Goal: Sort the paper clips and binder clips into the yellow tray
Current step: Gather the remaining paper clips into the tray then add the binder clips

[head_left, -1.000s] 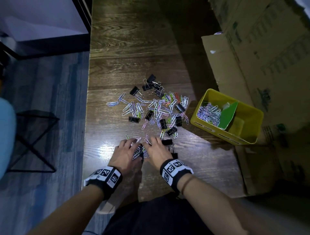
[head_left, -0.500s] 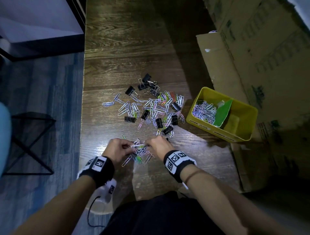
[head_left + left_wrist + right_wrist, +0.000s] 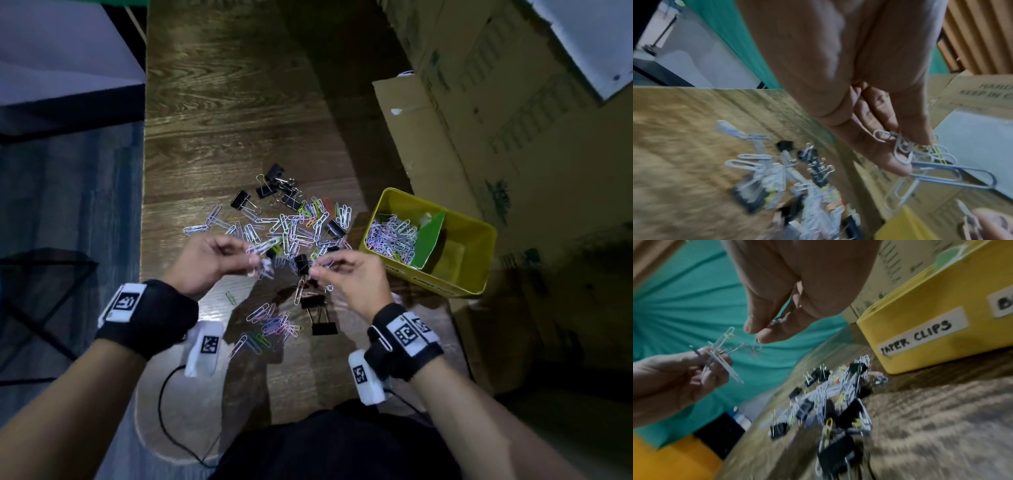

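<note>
Both hands hover above the wooden table (image 3: 212,144). My left hand (image 3: 254,259) pinches a bunch of white paper clips (image 3: 263,249), seen close in the left wrist view as paper clips (image 3: 906,152) held between thumb and fingers (image 3: 894,164). My right hand (image 3: 313,271) pinches a few paper clips (image 3: 325,264), which dangle from its fingertips (image 3: 764,335) in the right wrist view. The yellow tray (image 3: 479,260) stands to the right. Its left compartment holds many paper clips (image 3: 390,236), behind a green divider (image 3: 428,240). A "PAPER CLIPS" label (image 3: 916,335) is on its front.
A mixed pile of paper clips (image 3: 298,226) and black binder clips (image 3: 274,185) lies beyond the hands. A smaller heap of paper clips (image 3: 274,327) and two binder clips (image 3: 318,315) lie nearer me. Cardboard boxes (image 3: 479,120) flank the right. The table's left edge (image 3: 144,205) drops to the floor.
Both hands have lifted off the table and moved apart, each carrying paper clips. A small heap of clips stays where they were gathering.
</note>
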Available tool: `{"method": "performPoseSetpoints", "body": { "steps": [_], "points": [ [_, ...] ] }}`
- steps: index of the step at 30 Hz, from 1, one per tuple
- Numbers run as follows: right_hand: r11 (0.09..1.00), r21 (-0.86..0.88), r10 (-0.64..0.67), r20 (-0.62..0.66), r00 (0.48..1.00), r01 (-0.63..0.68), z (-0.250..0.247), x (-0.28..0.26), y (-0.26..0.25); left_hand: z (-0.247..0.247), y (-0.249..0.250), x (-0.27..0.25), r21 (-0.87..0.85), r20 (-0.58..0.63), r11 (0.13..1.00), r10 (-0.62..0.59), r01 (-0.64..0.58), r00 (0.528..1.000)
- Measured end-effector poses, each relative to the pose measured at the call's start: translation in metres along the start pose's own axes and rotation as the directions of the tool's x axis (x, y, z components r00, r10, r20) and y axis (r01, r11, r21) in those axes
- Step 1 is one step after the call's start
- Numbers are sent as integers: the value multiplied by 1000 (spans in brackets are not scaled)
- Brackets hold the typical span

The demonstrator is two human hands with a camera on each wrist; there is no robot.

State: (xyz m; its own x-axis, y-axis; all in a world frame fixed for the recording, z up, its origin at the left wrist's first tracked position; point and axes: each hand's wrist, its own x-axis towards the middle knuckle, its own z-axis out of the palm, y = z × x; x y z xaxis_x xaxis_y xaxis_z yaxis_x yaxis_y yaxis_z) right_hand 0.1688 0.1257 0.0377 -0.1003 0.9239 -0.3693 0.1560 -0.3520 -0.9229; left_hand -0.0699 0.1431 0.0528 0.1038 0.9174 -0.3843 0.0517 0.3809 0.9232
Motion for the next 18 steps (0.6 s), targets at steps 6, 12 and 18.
{"method": "performPoseSetpoints", "body": {
  "steps": [6, 12, 18],
  "points": [
    [967, 146, -181, -178, 967, 208, -52, 6, -33, 75, 58, 38, -153, 210, 987, 79, -47, 975],
    [951, 27, -266, -433, 861, 307, -108, 16, -47, 156, 58, 78, -235, 210, 969, -26, 77, 977],
    [951, -274, -241, -385, 891, 139, -133, 43, -27, 200, 21, 103, 481, 190, 876, -83, -20, 978]
  ]
}}
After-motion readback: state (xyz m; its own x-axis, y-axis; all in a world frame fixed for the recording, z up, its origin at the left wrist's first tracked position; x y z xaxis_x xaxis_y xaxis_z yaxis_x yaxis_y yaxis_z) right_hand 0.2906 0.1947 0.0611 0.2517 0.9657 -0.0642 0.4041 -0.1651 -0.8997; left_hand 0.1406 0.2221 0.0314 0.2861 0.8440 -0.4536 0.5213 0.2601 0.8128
